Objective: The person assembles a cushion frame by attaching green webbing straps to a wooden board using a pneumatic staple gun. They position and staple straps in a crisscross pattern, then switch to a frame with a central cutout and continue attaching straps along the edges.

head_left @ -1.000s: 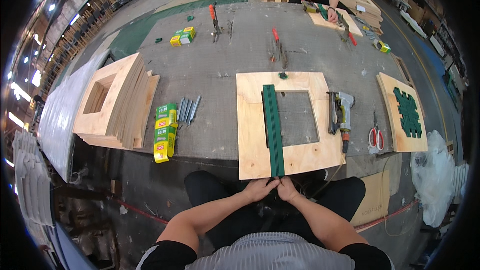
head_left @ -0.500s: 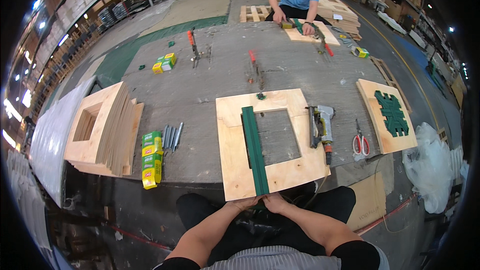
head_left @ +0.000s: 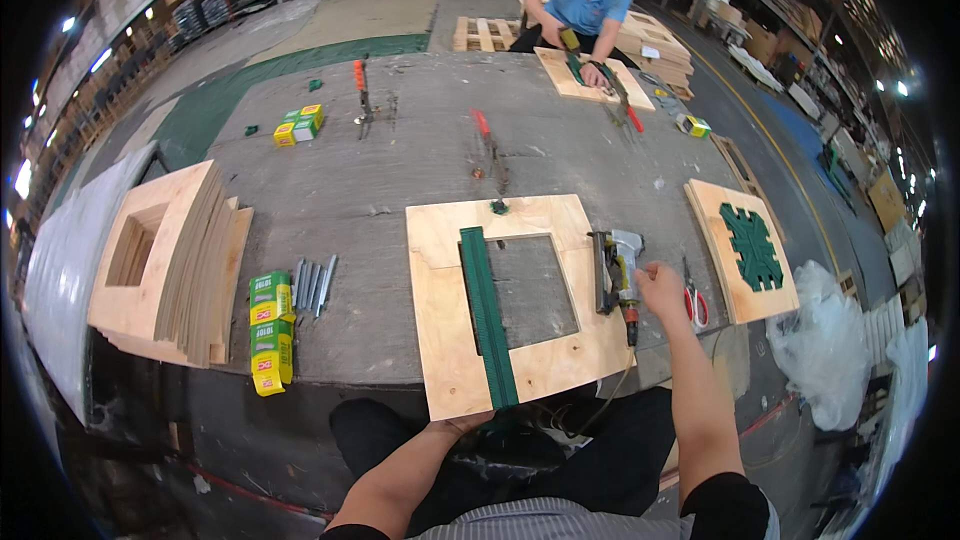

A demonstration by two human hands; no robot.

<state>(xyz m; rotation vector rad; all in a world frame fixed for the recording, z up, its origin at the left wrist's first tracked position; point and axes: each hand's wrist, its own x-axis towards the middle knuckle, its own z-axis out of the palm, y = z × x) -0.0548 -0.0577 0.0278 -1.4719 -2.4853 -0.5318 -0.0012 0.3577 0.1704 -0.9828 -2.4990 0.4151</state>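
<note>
A plywood frame (head_left: 445, 320) with a rectangular opening lies in front of me, its near edge jutting past the table. A dark green webbing strip (head_left: 487, 315) runs front to back along the opening's left side, down to the near edge. There, my left hand (head_left: 462, 424) is tucked under the edge beside the strip's end; its fingers are hidden. To the frame's right lies a silver-and-black air stapler (head_left: 625, 265) with a hose. My right hand (head_left: 660, 290) is just right of its handle, fingers loosely bent and apart, apparently not gripping it. Red-handled scissors (head_left: 697, 306) lie beyond that hand.
Plywood frames (head_left: 165, 250) are stacked at left, near green-yellow boxes (head_left: 270, 335) and metal staple strips (head_left: 315, 285). A clamp (head_left: 490, 150) stands behind the frame. Cut green webbing (head_left: 750, 245) lies on a board at right. Across the table (head_left: 360, 170), a co-worker (head_left: 585, 0) handles another board.
My right hand has left the frame's near edge and moved right and forward to the stapler. The left hand stays under the edge. My view has shifted slightly.
</note>
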